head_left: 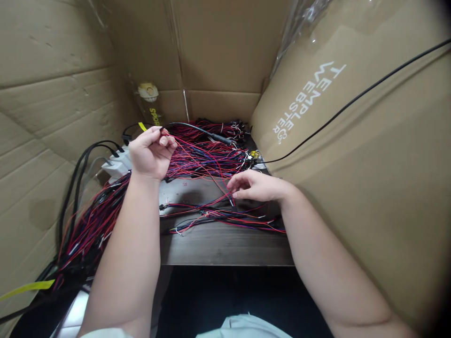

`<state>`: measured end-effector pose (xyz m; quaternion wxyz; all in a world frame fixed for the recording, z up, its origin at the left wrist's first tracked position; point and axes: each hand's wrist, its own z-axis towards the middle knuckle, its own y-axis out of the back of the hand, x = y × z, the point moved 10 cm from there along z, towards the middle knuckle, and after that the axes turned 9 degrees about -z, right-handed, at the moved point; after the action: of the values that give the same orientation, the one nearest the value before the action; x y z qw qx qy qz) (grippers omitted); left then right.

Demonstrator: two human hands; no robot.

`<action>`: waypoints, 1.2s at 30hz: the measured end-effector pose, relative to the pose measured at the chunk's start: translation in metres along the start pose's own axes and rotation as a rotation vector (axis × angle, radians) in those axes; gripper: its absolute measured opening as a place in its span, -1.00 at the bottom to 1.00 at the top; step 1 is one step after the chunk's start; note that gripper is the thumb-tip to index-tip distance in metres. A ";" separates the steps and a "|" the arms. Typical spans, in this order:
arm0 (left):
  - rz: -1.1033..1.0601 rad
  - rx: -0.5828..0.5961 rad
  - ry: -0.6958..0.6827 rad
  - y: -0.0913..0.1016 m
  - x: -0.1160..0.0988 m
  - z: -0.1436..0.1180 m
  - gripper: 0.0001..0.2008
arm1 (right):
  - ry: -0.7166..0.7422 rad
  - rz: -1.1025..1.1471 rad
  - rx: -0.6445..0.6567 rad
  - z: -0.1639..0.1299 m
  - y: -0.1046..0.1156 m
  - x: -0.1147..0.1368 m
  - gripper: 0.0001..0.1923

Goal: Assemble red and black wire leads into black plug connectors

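On the worktop (225,249), your left hand (152,152) pinches a thin red wire (197,162) at ten o'clock; your right hand (254,186) closes its fingertips on it near centre. It looks light, limp and easily tangled: grip the insulation, not the bare ends.

A dark wooden desk (225,249) stands between cardboard walls. Red, blue and black wires (207,155) lie heaped at its back, and a thinner bundle (225,218) lies near the front edge. A white box (114,165) sits at the left.
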<state>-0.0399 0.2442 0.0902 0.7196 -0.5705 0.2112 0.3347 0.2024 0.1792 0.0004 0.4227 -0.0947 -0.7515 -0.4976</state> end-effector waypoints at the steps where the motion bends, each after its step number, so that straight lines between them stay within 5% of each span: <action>1: 0.012 -0.010 0.003 0.001 0.001 0.000 -0.80 | -0.009 -0.026 -0.008 0.001 0.000 -0.001 -0.73; 9: -0.002 0.093 0.013 -0.011 0.010 -0.002 -0.86 | 0.004 -0.180 -0.062 0.010 -0.007 0.014 -0.74; 16: 0.017 0.042 0.015 -0.011 0.016 -0.003 -0.85 | 0.035 -0.030 -0.097 0.005 0.004 0.012 -0.56; 21: 0.004 -0.001 0.023 -0.003 0.014 0.000 -0.82 | 0.045 -0.140 -0.086 0.002 0.004 0.012 -0.84; 26: -0.046 -0.045 0.046 0.005 0.012 0.002 -0.83 | 0.012 -0.295 -0.079 -0.002 0.002 0.015 -0.66; 29: -0.069 -0.061 0.047 0.008 0.009 0.003 -0.83 | -0.015 -0.337 -0.008 -0.003 -0.003 0.012 -0.77; 31: -0.057 -0.061 0.052 0.010 0.008 0.003 -0.82 | 0.016 -0.299 0.014 -0.003 -0.002 0.015 -0.87; 36: -0.029 -0.111 0.091 0.018 0.009 0.004 -0.72 | 0.152 0.023 -0.109 -0.008 0.017 0.031 -0.71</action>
<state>-0.0477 0.2525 0.0728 0.6812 -0.6274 0.2165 0.3089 0.1971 0.1718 0.0353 0.4782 -0.0882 -0.6879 -0.5387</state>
